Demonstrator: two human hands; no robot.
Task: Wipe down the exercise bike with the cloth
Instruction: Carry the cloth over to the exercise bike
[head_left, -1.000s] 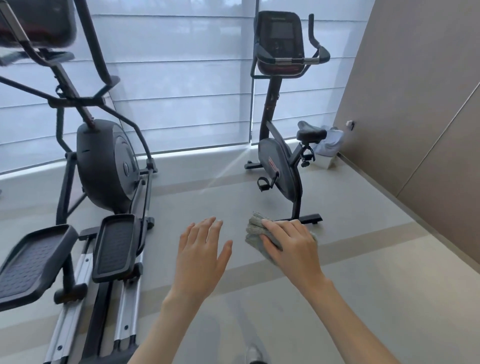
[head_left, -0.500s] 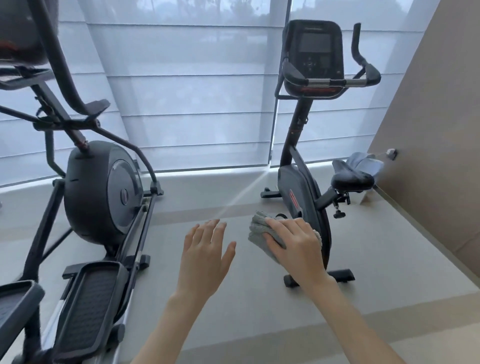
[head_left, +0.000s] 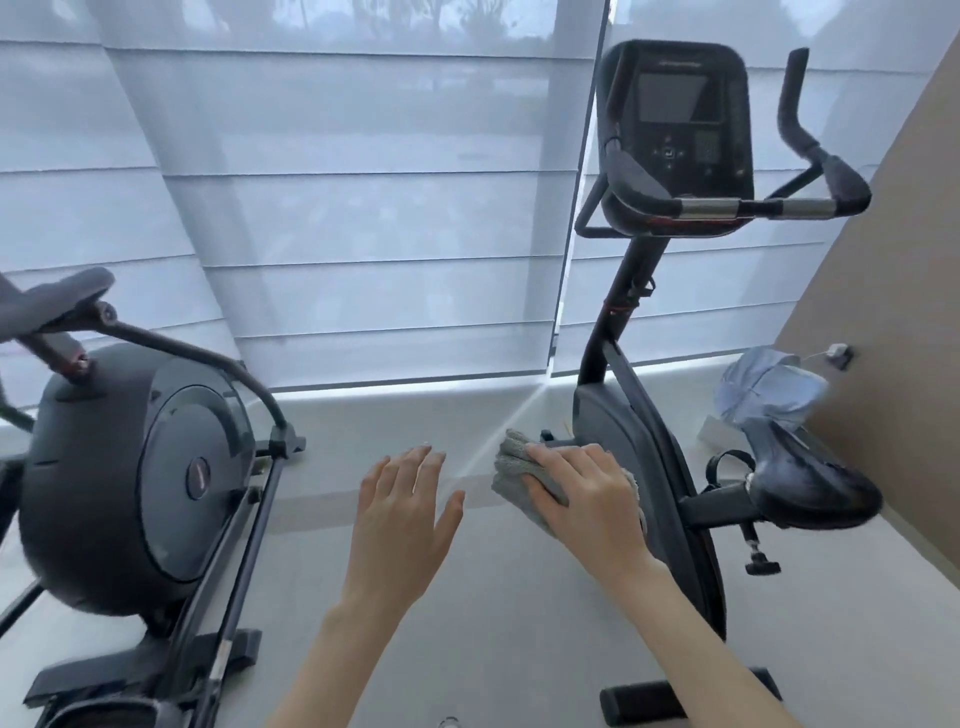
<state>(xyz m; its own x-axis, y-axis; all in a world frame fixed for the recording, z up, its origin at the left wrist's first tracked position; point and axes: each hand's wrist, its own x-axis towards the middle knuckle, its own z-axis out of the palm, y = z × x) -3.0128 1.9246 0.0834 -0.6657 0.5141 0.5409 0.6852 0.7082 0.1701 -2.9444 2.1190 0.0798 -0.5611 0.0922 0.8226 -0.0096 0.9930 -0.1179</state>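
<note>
Nearest the camera: left hand (head_left: 400, 525) hovered flat, fingers straight, holding nothing.
Just right of it: right hand (head_left: 587, 504) gripped the grey cloth (head_left: 511, 462), seemingly short of the exercise bike (head_left: 639, 441) housing.
Further left: elliptical trainer (head_left: 140, 483).
Behind: window blinds (head_left: 363, 208).

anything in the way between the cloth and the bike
Nothing visible. The right hand holds the cloth just in front of the exercise bike housing; the elliptical stands off to the left.
</note>
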